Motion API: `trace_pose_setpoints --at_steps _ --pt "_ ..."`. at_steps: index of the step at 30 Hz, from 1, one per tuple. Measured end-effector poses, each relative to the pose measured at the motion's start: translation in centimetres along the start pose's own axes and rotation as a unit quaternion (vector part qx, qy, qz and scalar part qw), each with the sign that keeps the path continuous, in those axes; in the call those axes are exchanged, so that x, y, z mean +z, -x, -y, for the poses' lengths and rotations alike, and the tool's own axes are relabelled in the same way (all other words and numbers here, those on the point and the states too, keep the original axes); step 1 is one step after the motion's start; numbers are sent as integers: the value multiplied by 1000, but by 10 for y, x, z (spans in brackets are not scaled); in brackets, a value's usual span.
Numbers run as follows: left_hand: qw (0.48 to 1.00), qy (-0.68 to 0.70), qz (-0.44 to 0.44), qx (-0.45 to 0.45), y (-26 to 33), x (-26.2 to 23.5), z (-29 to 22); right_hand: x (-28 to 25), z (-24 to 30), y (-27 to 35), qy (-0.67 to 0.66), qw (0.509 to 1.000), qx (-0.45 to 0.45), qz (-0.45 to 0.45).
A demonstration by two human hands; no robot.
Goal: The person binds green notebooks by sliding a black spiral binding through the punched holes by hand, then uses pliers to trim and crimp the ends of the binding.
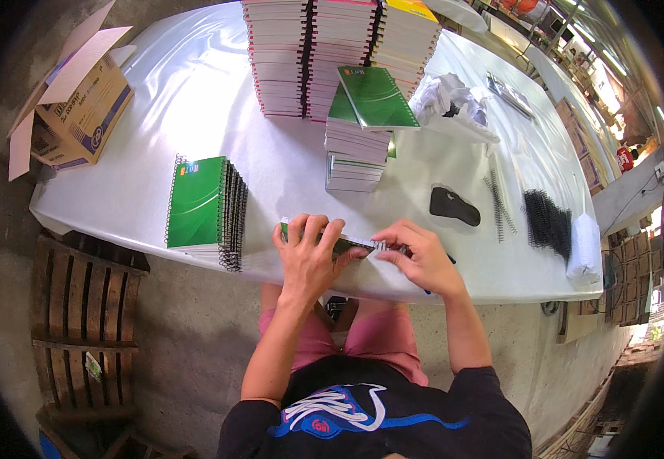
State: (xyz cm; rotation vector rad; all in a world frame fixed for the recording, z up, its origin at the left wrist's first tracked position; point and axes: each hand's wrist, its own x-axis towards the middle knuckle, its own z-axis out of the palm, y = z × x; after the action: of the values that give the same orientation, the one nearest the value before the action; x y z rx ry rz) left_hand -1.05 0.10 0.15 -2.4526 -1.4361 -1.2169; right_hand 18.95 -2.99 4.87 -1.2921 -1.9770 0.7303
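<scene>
My left hand [306,251] presses down on a green notebook [347,245] lying at the near edge of the white table [194,115]. My right hand [421,254] pinches the black spiral wire at the notebook's right end. A finished stack of green spiral notebooks [203,208] lies to the left of my hands. Ahead sits an unbound stack of green-covered pads [362,130], with its top pad turned askew.
Tall piles of pads [332,46] stand at the far side. Loose black spiral coils [548,222] and a black tool [454,205] lie to the right, beside crumpled white wrapping [454,103]. An open cardboard box [75,99] sits at left, a wooden pallet [79,306] below it.
</scene>
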Motion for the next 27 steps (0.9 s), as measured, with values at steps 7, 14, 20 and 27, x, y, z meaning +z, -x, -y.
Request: trace_pose_setpoints --at_steps 7,14,20,27 --pt "998 52 28 13 0 -4 10 -36 -18 -1 217 975 52 -2" --pt "993 111 45 24 0 -15 7 -64 -101 31 263 945 110 -158" --pt "992 121 21 16 -3 -15 7 -20 -52 13 -506 851 -103 -94" --pt "990 136 37 5 -3 -15 5 -1 -23 0 -565 801 -195 36"
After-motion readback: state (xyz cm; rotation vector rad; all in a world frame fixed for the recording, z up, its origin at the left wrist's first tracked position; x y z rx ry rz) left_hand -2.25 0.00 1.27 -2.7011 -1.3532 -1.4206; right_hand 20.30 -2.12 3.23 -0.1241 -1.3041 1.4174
